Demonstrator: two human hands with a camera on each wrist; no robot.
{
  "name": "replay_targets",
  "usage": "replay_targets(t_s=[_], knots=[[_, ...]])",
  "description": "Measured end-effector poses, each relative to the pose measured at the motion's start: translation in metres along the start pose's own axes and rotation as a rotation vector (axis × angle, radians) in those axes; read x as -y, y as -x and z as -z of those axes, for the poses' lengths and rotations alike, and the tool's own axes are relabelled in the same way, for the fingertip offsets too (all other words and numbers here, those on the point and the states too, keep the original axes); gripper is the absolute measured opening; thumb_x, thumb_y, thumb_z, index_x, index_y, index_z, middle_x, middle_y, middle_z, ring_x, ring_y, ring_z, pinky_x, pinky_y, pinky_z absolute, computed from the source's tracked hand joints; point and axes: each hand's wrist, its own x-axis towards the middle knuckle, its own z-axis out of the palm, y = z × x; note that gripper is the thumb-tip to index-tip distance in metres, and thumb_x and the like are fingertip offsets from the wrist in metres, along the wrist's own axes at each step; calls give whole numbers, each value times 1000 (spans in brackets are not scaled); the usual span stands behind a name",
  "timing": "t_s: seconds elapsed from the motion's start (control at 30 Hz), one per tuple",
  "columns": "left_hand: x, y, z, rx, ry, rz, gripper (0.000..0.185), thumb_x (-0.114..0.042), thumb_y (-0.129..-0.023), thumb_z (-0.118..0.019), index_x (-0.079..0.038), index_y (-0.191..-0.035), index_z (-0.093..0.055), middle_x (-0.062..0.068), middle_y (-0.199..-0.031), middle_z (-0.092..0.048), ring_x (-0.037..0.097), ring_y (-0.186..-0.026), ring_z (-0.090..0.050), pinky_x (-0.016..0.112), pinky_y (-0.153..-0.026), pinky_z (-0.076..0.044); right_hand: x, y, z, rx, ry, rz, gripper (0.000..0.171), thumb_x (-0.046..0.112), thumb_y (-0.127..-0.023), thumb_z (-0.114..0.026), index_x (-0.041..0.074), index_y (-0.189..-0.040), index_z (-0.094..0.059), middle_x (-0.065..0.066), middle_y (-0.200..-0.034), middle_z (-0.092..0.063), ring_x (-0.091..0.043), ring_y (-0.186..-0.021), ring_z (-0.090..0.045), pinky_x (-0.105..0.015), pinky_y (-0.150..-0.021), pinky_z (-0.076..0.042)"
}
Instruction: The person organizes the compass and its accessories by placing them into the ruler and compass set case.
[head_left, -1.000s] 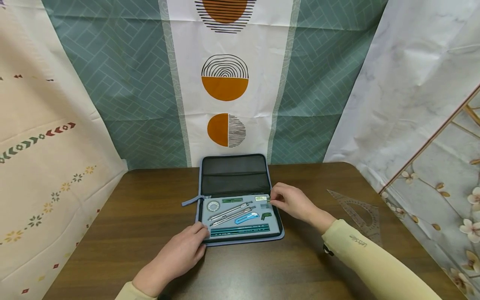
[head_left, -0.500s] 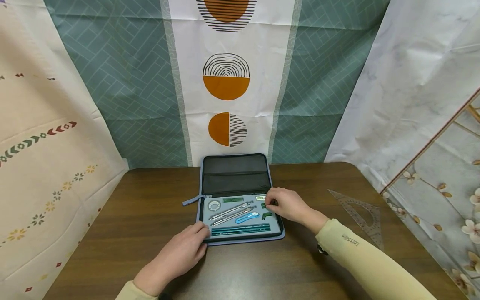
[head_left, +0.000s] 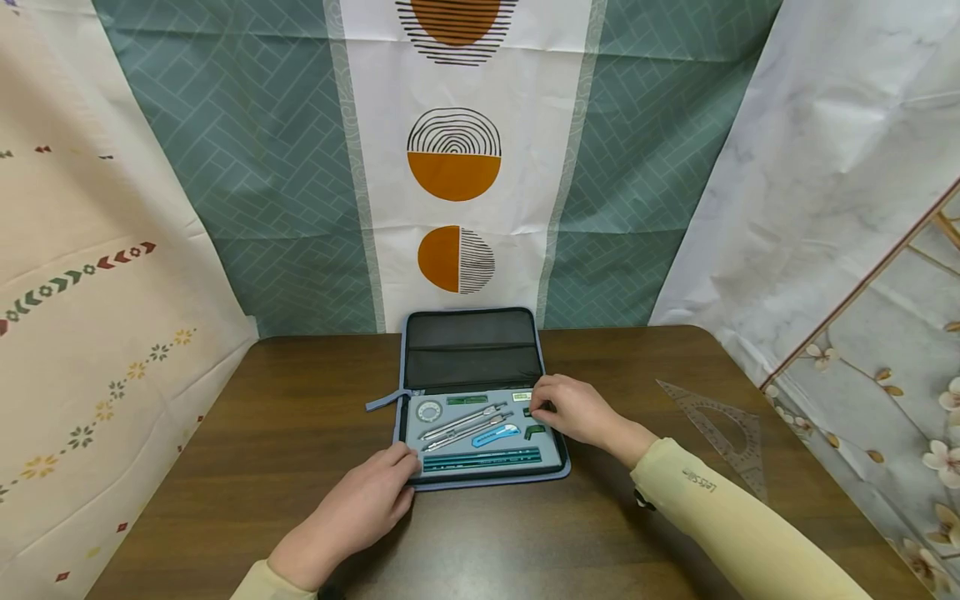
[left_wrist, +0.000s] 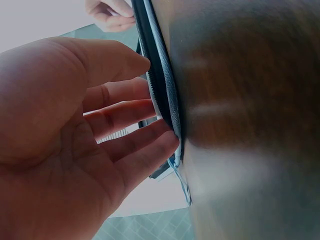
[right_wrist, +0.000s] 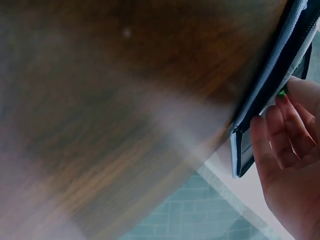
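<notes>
An open zip case [head_left: 472, 350] lies mid-table, its grey tray holding a compass [head_left: 461, 421], a blue cutter [head_left: 495, 434], a long green ruler [head_left: 480, 458] and a round dial [head_left: 429, 411]. My left hand [head_left: 401, 467] rests with relaxed, fairly straight fingers on the tray's near-left corner; in the left wrist view the left hand's fingers [left_wrist: 150, 110] lie against the case's zip edge [left_wrist: 167, 100]. My right hand [head_left: 542, 406] curls over the tray's right side and pinches a small green piece [head_left: 528, 411]. That green piece [right_wrist: 281, 92] shows by the fingertips in the right wrist view.
A clear set square with a protractor cut-out [head_left: 716, 425] lies flat on the brown table [head_left: 285, 433] to the right. Patterned cloth hangs close behind and on both sides. Another small green piece [head_left: 534, 432] sits in the tray just below my right hand.
My right hand has moved from the tray's upper right corner down and left onto the small green piece, then stayed there. The left hand has not moved.
</notes>
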Motion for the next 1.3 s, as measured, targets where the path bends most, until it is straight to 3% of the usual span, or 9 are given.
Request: replay_targets(t_s=[0.63,0.7,0.97,1.17,1.3], knots=[[1,-1,0,-8,-4,-14,22,-7,-96,-84,-9,-115,-73,0,-110,-62,18,-94,-61,39,-78,-59,-2,3,2,28,10,-19,5,19,-101,-84,16,-97,-85,3,-116,-72,-19,-107,-68,-42,-95,-61],[1,-2,0,-5,-1,-10,22,-7,-96,-84,-9,-115,-73,0,-110,-61,18,-94,-61,39,-78,-59,-3,4,2,25,-14,-18,4,18,-100,-84,15,-102,-85,2,-118,-72,-18,-108,-69,-43,-97,-60],[0,0,2,11,-10,36,22,-11,-97,-85,-9,-115,-73,-1,-109,-61,16,-92,-57,36,-77,-59,-12,18,7,-26,-80,-49,26,18,-101,-84,14,-126,-81,1,-127,-71,-19,-114,-71,-47,-100,-60],[-1,-2,5,-43,-30,13,20,-10,-94,-86,-11,-109,-73,-3,-104,-61,15,-88,-59,35,-72,-57,-24,38,13,-60,-63,-85,34,19,-104,-80,10,-136,-76,-2,-134,-72,-24,-123,-71,-52,-103,-58],[-1,-5,7,-71,-33,54,19,-11,-95,-87,-12,-110,-74,-2,-105,-63,13,-86,-60,32,-69,-57,-32,53,18,-53,-48,-106,39,19,-105,-78,9,-142,-73,-7,-141,-71,-30,-131,-69,-56,-107,-55]])
